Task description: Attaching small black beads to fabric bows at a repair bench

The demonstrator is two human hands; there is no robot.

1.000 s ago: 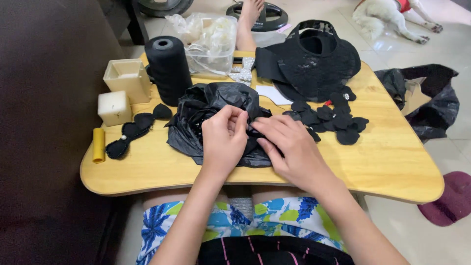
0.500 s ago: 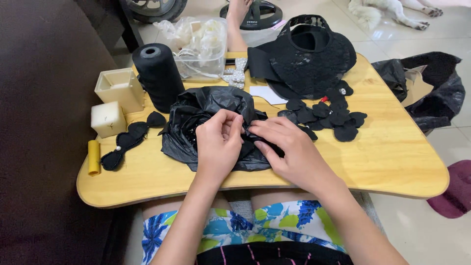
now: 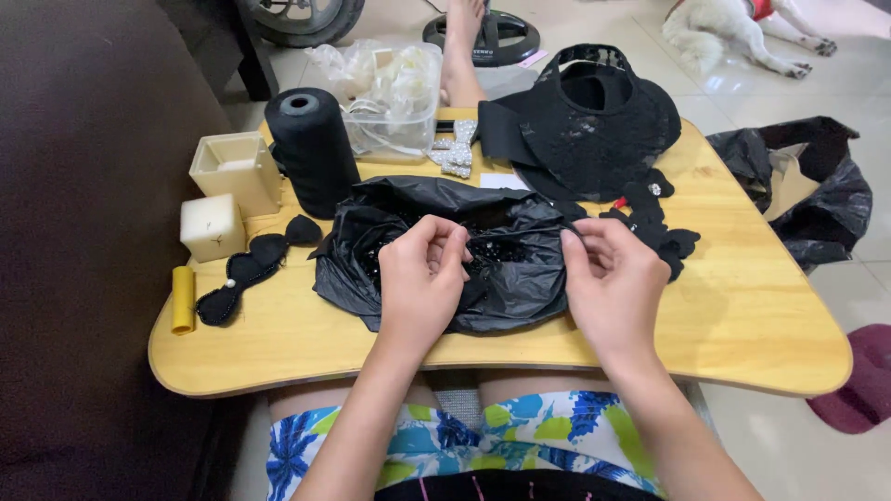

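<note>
One wooden tabletop [image 3: 742,315] sat over my lap above tiled floor [image 3: 817,93]. The crumpled black bag [image 3: 483,250] lay mid-tabletop; my left grip [image 3: 422,278] pinched something small over it, my right grip [image 3: 613,278] hovering curled, released.

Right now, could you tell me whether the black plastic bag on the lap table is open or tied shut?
Open: the black plastic bag lies crumpled with its mouth spread, small beads showing inside.

Bare tabletop [image 3: 742,306] open right of the right hand [image 3: 613,283]. Blocked beyond the left hand [image 3: 422,274] by black thread cone [image 3: 311,148] and clear plastic box [image 3: 394,93]; black fabric pieces [image 3: 246,274] leftward.
</note>
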